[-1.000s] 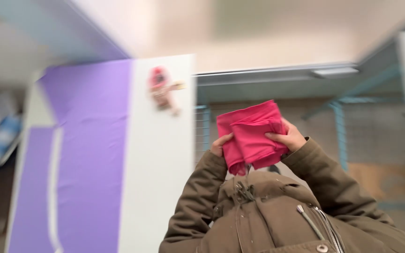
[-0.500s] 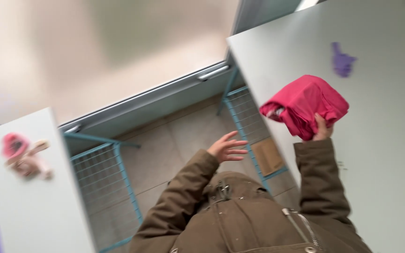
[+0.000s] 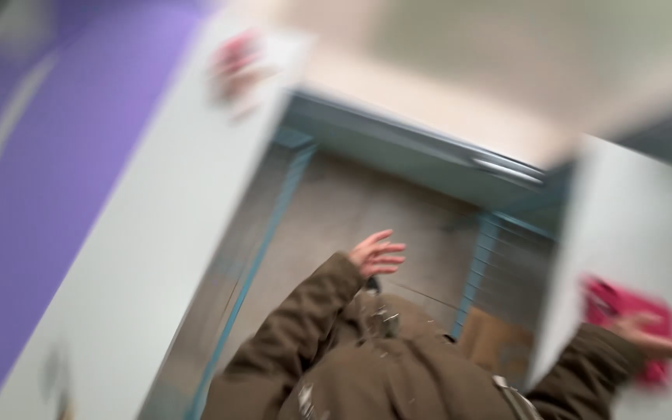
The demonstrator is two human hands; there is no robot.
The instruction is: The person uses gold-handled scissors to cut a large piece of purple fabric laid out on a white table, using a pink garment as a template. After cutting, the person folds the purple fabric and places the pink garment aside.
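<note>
Frame badly blurred, view swung since half a second ago. Far left: purple panel (image 3: 33, 155), then white door (image 3: 157, 257). Centre: left hand (image 3: 376, 255) empty, fingers spread, touching nothing, as before. Far right: right hand (image 3: 655, 342) grips the pink cloth (image 3: 631, 327), now lower against the white right door (image 3: 631, 225).

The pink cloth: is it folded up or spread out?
Bunched, not spread out: the pink cloth shows as a compact lump against the right hand. The picture is too blurred to show neat folds.
</note>
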